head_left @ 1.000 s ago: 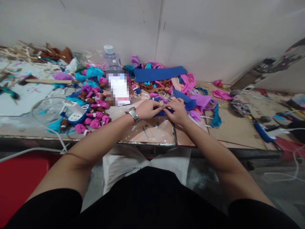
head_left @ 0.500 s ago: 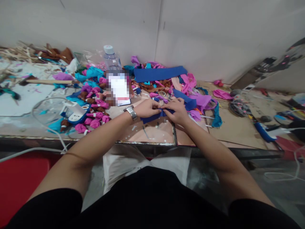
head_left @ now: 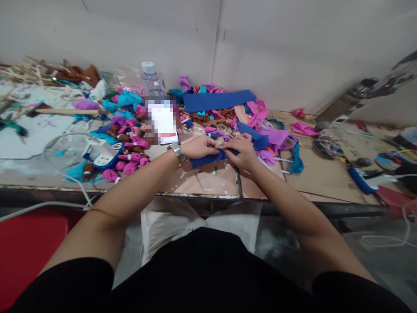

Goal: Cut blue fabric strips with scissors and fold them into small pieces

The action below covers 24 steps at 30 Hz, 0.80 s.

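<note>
Near the table's front edge, my left hand [head_left: 202, 147] pinches a strip of dark blue cloth [head_left: 206, 161] with closed fingers. My right hand [head_left: 243, 151] grips the same cloth close beside it, the fingertips of both hands almost touching. Part of the cloth hangs out below my left hand; the spot between the fingertips is too small to make out. Just behind my right hand lies another blue strip [head_left: 256, 136], and a wider blue strip [head_left: 219, 101] rests on the heap of coloured cloth at the back.
A lit phone [head_left: 169, 140] leans before a clear bottle [head_left: 153, 82]. Pink and brown cloth bundles [head_left: 130, 157] and a blue-white power strip [head_left: 106, 160] lie left. A hammer [head_left: 65, 111] is farther left. Purple cloth [head_left: 276, 140] and a dark pincushion-like ball [head_left: 327, 145] lie right.
My left hand has shifted very slightly, its fingers drawn lower on the blue cloth. The hanging end of the cloth has moved a little left. My right hand has hardly moved.
</note>
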Each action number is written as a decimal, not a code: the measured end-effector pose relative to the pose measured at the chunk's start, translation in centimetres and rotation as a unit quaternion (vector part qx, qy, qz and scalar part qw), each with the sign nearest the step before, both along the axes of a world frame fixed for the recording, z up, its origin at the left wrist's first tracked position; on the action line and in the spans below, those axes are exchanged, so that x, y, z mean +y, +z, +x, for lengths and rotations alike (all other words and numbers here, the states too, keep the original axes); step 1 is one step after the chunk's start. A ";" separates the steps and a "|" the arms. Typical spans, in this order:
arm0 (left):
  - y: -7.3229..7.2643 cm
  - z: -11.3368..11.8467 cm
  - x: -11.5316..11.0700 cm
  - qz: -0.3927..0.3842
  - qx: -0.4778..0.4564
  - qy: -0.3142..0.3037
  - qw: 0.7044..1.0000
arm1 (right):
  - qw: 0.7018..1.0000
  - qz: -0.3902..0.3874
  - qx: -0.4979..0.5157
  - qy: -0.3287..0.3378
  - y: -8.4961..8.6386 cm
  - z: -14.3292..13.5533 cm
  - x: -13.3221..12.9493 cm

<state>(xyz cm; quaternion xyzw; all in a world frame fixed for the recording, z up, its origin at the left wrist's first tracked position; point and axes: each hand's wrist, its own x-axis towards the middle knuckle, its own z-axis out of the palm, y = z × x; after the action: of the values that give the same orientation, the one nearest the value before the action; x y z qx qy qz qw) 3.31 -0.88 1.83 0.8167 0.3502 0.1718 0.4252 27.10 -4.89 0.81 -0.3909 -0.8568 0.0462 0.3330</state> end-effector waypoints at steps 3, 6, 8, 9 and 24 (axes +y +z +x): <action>-0.3 0.0 0.2 -0.025 -0.009 0.006 1.000 | 1.000 0.013 0.005 0.017 -0.1 0.1 0.1; -0.4 -0.1 0.3 -0.037 -0.011 0.010 0.999 | 0.999 0.022 0.008 0.028 -0.2 0.2 0.2; -0.5 -0.1 0.4 -0.046 -0.014 0.012 0.999 | 0.999 0.023 0.004 0.028 -0.3 0.2 0.2; -0.6 -0.1 0.4 -0.049 -0.017 0.014 0.999 | 0.999 0.022 0.001 0.027 -0.3 0.2 0.2; -0.6 0.3 -0.1 -0.037 -0.036 0.049 0.997 | 1.000 0.003 -0.021 0.011 -0.4 0.2 0.2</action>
<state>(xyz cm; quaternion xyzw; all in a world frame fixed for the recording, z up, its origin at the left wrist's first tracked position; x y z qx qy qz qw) 3.66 -1.01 1.25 0.7758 0.3802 0.2088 0.4583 27.33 -4.70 0.45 -0.3817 -0.8680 0.0385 0.3154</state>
